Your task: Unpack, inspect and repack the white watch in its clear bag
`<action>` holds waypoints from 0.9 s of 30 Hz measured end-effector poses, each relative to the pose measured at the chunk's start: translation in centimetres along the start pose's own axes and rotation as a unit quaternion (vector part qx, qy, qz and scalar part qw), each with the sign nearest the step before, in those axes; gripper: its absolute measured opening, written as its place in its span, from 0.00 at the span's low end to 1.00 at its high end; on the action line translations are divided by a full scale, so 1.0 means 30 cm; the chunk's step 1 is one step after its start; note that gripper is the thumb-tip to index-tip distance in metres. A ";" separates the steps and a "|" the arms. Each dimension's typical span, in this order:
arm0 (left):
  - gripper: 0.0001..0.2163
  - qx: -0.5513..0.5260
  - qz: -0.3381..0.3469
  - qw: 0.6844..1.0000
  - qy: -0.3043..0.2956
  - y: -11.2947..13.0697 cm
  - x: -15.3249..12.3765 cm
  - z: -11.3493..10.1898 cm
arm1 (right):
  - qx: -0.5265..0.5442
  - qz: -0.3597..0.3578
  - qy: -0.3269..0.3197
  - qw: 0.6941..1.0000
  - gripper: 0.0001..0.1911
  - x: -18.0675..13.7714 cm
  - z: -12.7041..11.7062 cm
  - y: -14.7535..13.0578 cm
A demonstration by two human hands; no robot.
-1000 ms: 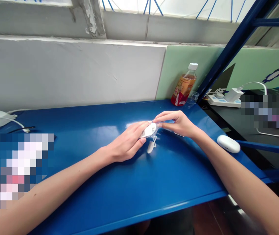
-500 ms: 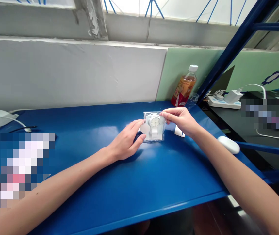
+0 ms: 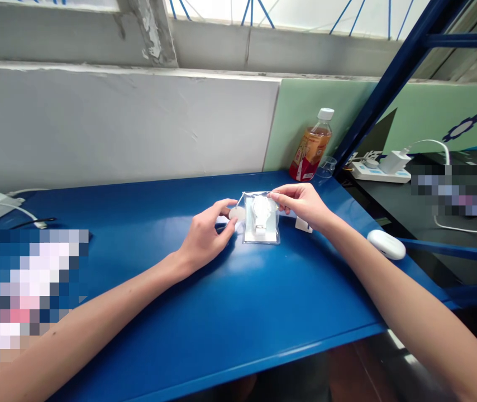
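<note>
A clear plastic pouch [image 3: 249, 233] with a white wristwatch [image 3: 261, 211] inside stands over the blue table. Glare washes out the watch's dial. At the pouch's upper right corner, my right hand [image 3: 303, 204] is closed in a pinch on the edge. My left hand [image 3: 209, 234] is on the other side, thumb and fingers closed on a pale round tag [image 3: 237, 213]. From the tag a short thin strand runs up to the pouch's upper left corner. Just behind and below my right hand lies a small white card [image 3: 304, 225], partly covered.
A bottle of amber drink [image 3: 311, 146] stands at the back right beside a clear cup [image 3: 326, 167]. A white rounded case [image 3: 386, 244] lies near the right edge. Power strips with cables sit at far left and right. A blue metal post [image 3: 383, 97] rises at the right.
My left hand has drawn left, taking the round tag off the pouch's front to its side. My right hand keeps its pinch on the pouch. The whole view has shifted slightly.
</note>
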State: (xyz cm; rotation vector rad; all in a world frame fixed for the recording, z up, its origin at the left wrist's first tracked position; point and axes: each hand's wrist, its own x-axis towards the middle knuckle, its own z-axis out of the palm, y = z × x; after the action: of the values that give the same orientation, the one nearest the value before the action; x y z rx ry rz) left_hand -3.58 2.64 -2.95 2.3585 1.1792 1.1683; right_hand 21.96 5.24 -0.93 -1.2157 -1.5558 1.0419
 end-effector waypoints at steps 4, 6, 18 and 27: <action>0.09 -0.014 -0.009 0.999 0.047 0.006 0.005 -0.005 | -0.004 0.021 0.002 1.000 0.17 -0.006 0.002 -0.013; 0.04 -0.016 0.010 0.999 0.045 0.002 0.005 -0.004 | -0.003 0.037 -0.008 0.999 0.17 -0.011 0.009 -0.020; 0.08 0.117 0.006 0.993 -0.007 -0.019 -0.003 0.005 | -0.099 0.028 -0.006 0.995 0.14 -0.012 0.029 0.014; 0.05 0.102 0.003 0.994 -0.032 -0.006 -0.001 0.009 | -0.173 0.005 -0.013 0.985 0.12 -0.013 0.029 0.019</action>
State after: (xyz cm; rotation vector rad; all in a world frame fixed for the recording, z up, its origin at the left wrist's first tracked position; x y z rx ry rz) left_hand -3.50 2.78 -3.23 2.5275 1.3273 1.0078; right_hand 21.32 4.88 -1.76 -1.4479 -1.8050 0.8161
